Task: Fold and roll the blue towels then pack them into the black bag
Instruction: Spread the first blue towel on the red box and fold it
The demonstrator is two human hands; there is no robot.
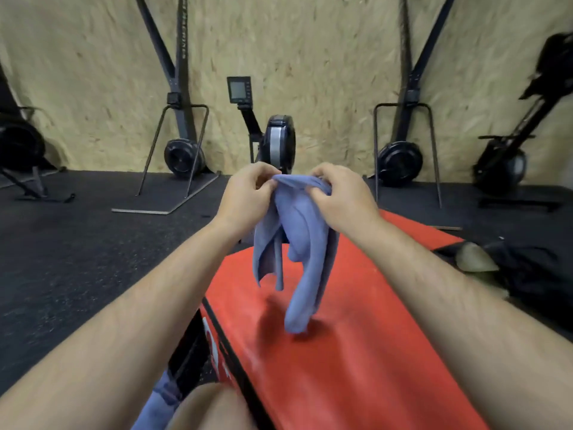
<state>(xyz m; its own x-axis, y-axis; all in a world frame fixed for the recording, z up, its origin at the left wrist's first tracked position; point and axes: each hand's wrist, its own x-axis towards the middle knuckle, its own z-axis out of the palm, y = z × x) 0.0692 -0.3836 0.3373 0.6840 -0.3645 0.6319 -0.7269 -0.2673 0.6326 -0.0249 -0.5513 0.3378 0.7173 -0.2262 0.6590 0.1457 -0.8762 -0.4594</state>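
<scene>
Over the far end of the red padded box (356, 367), both hands are up at the same height, close together.

- The left hand (248, 193) has its fingers curled, thumb and fingertips pinching the top edge of the blue towel (300, 243).
- The right hand (338, 200) is likewise clenched on that same edge, just beside the left. A short bunched span of cloth runs between the 2 grips.
- The blue towel hangs from the hands in loose crumpled folds, neither folded flat nor rolled.
- 1 long tail drops lowest, its tip at or just above the box top. Contact is not clear; its shadow lies directly beneath.
- Shorter flaps hang on the left side, clear of the box.

The black bag (533, 271) lies slumped to the right of the box, well apart from the held towel. A tan patch (474, 259) shows at its near-left end. It is too blurred to tell whether it is open.

A second blue towel (158, 395) hangs at bottom left by the box's left side, partly behind a bare knee (214, 408).

Beyond, a rowing machine (276, 141) with a small monitor (238, 90) stands straight ahead. Upright pull machines stand on either side against a chipboard wall (310, 41), on a black rubber floor (77, 259).
</scene>
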